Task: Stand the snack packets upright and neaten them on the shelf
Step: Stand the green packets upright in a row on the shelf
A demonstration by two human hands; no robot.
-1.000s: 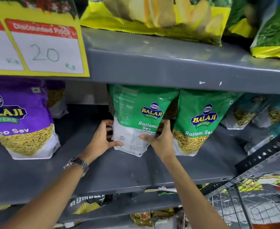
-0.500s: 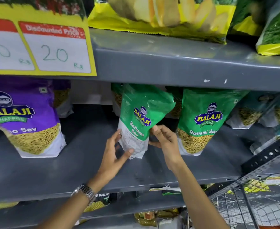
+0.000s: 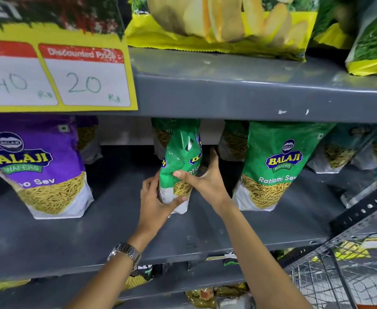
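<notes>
Bare grey shelf (image 3: 120,219) lies open between the purple packet (image 3: 38,168) and the held green packet (image 3: 179,166) — room for a hand there. Rightward it's tighter — another green packet (image 3: 272,166) stands near, and the upper shelf (image 3: 250,97) caps headroom.

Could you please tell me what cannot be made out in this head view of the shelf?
- Held green packet: its front label is turned edge-on, partly covered by the left hand and right hand.
- Packets behind it: mostly hidden by it and shadow.
- Purple packet: name cut by the left edge.
- Teal packets far right: blurred, unreadable.
- Left price card: heading cut off.
</notes>
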